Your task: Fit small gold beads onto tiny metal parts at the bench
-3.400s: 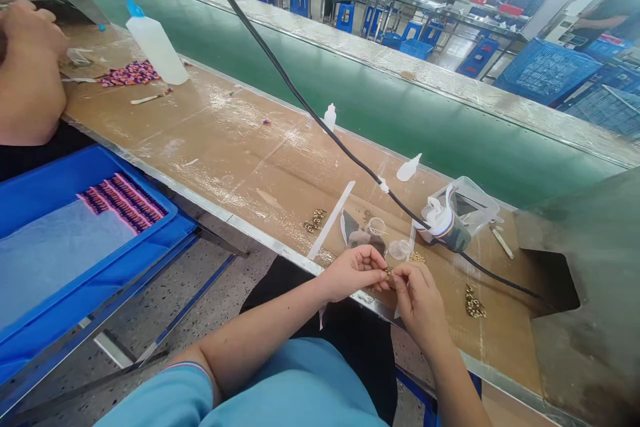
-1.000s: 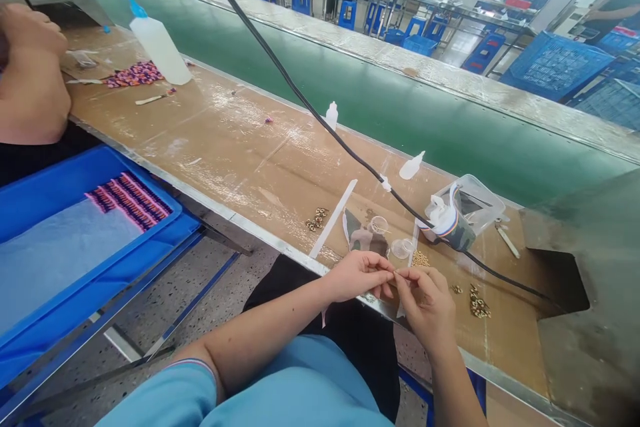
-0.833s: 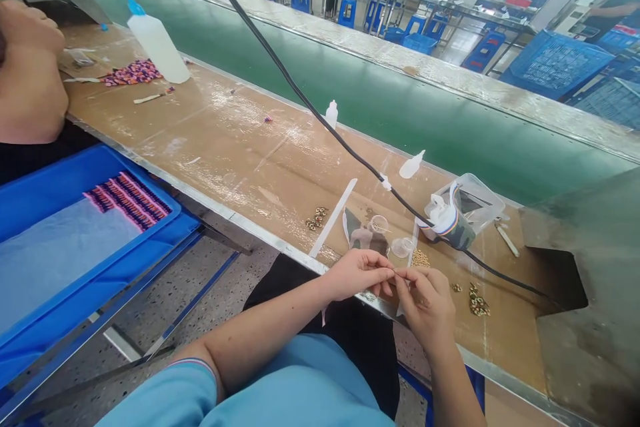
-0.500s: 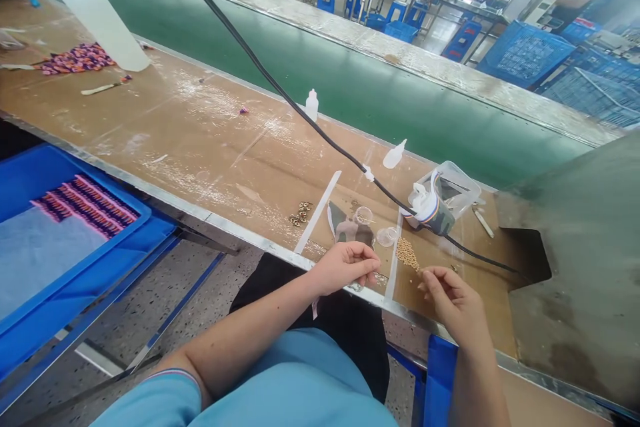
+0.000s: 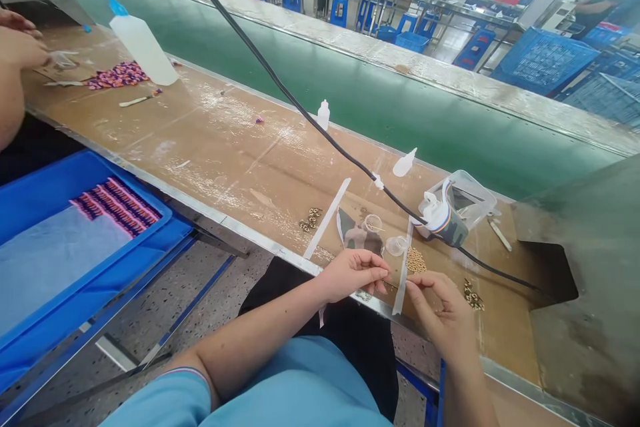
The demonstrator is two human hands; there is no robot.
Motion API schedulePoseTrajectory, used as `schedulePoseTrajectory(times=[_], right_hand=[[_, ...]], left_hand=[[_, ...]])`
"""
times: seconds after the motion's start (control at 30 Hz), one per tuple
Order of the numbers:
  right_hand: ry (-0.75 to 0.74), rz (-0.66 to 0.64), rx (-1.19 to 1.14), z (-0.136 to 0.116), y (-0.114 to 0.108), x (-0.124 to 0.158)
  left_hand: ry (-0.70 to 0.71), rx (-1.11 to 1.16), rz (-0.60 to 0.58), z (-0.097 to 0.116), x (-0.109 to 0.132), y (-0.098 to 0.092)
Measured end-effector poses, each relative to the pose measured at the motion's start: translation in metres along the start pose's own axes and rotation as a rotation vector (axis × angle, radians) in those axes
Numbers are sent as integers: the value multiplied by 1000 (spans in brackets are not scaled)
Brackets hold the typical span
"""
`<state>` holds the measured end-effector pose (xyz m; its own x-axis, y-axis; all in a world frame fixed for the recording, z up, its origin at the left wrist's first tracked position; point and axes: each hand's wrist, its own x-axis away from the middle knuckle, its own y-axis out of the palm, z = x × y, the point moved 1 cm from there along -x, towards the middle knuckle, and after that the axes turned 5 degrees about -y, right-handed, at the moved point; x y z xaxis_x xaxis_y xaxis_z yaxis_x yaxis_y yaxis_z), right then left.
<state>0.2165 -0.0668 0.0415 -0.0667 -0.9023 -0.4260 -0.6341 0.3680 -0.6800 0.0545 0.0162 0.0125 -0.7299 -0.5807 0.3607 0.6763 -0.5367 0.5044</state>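
My left hand (image 5: 357, 274) is held over the front edge of the brown work surface (image 5: 215, 154), thumb and fingertips pinched together on something too small to name. Close to its right, my right hand (image 5: 440, 307) has thumb and index finger pinched, and what they hold cannot be made out. Just beyond it lies a heap of small tan beads (image 5: 416, 260). Small dark-and-gold pieces (image 5: 473, 297) lie to its right, with a similar group (image 5: 311, 219) left of a tape strip (image 5: 327, 219). Small clear round dishes (image 5: 396, 245) stand beyond my hands, by a camouflage-patterned piece (image 5: 354, 235).
A black cable (image 5: 280, 84) crosses above the table. Behind my right hand are a clear container (image 5: 480, 197) and small white bottles (image 5: 405, 162). Further left stand a large bottle (image 5: 145, 50) and a blue tray (image 5: 163, 210). Another person's arm (image 5: 13, 74) reaches in at far left.
My right hand has moved left, closer to my left hand, uncovering the dark-and-gold pieces on the right. The view has shifted left, bringing another person's arm into sight.
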Motion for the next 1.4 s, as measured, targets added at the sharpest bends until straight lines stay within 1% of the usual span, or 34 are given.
schedulePoseTrajectory(times=[0.13,0.37,0.5,0.77,1.03,1.4], right_hand=[[-98,18,92,-11,9,-2],[-203,21,196,-14,16,0],[-264,43,245,-17,18,-1],[-257,40,257,-18,21,-1],[-175,8,227,-14,25,-1],[-189,-21,241,-12,25,1]], left_hand=[[1,5,-8,-1,0,0],[15,0,-5,-1,1,1],[26,6,4,-3,0,0],[56,-24,5,-7,-1,-2],[59,-44,1,-2,1,2],[65,-119,37,-4,3,3]])
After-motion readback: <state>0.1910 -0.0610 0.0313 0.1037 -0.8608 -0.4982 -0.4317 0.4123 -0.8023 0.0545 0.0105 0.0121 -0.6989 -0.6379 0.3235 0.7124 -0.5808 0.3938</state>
